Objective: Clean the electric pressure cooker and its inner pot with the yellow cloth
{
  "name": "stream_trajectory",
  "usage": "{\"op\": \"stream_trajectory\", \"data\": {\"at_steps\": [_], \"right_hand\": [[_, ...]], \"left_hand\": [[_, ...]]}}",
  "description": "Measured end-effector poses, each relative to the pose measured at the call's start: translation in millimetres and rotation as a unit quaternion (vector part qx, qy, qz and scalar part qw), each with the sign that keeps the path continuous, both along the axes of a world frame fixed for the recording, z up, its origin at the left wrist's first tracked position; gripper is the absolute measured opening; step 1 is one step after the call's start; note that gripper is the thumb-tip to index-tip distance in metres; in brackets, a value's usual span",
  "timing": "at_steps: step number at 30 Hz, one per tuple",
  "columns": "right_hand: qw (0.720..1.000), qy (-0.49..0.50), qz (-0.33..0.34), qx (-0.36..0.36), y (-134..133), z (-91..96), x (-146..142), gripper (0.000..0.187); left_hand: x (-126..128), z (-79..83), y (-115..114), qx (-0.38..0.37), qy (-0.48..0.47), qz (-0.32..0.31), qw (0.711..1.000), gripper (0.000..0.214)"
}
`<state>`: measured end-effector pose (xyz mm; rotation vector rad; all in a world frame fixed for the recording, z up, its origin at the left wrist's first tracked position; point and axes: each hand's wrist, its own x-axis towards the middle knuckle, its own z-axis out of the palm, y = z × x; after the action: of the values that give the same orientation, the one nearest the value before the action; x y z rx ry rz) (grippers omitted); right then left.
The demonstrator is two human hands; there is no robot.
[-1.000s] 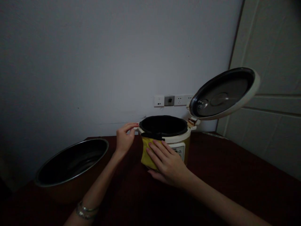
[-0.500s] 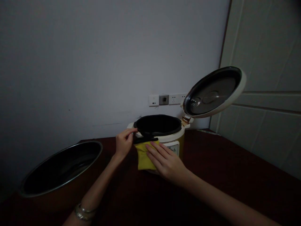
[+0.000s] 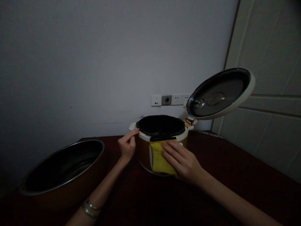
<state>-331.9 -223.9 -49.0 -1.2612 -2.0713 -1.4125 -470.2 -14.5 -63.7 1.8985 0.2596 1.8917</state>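
A rice cooker point(image 3: 143, 150) stands on the dark red table point(image 3: 235, 169) by the wall, its lid point(image 3: 219, 94) hinged up to the right and its dark inside showing. My right hand point(image 3: 183, 161) lies flat, fingers stretched, pressing a yellow cloth point(image 3: 160, 160) against the cooker's front. My left hand point(image 3: 127, 146) pinches the cooker's white rim at its left side. Bracelets circle my left wrist.
A large metal bowl-shaped pot point(image 3: 63, 166) sits on the table at the left. Wall sockets point(image 3: 168, 100) are behind the cooker. A pale panelled door point(image 3: 270, 94) fills the right side.
My right hand has slid the yellow cloth to the right across the cooker's front. The left hand keeps its hold on the rim.
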Motion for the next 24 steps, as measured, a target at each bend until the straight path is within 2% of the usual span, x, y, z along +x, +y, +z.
{"op": "stream_trajectory", "data": {"at_steps": [4, 8, 13, 18, 21, 24], "right_hand": [[1.0, -0.007, 0.002, 0.009, 39, 7.8, -33, 0.029], [1.0, -0.001, 0.025, 0.006, 46, 11.1, -34, 0.028], [0.999, 0.012, 0.049, 0.004, 18, 13.7, -7, 0.028], [0.995, 0.086, 0.036, -0.018, -22, 5.5, 34, 0.039], [0.985, 0.161, -0.051, -0.019, -41, -7.0, 59, 0.032], [0.948, 0.274, -0.154, -0.046, -48, -22.4, 76, 0.032]], "left_hand": [[-1, -0.4, 4, 0.009, 0.009, 0.005, 1.0, 0.033], [-2, -0.5, 9, 0.028, 0.016, -0.001, 0.999, 0.033], [-2, 2.4, 10, 0.043, 0.003, -0.014, 0.999, 0.032], [-1, 1.0, 10, 0.039, -0.007, -0.018, 0.999, 0.033], [0, -0.9, 9, 0.021, -0.005, -0.013, 1.0, 0.032], [1, -0.3, 7, 0.011, -0.009, -0.007, 1.0, 0.03]]}}
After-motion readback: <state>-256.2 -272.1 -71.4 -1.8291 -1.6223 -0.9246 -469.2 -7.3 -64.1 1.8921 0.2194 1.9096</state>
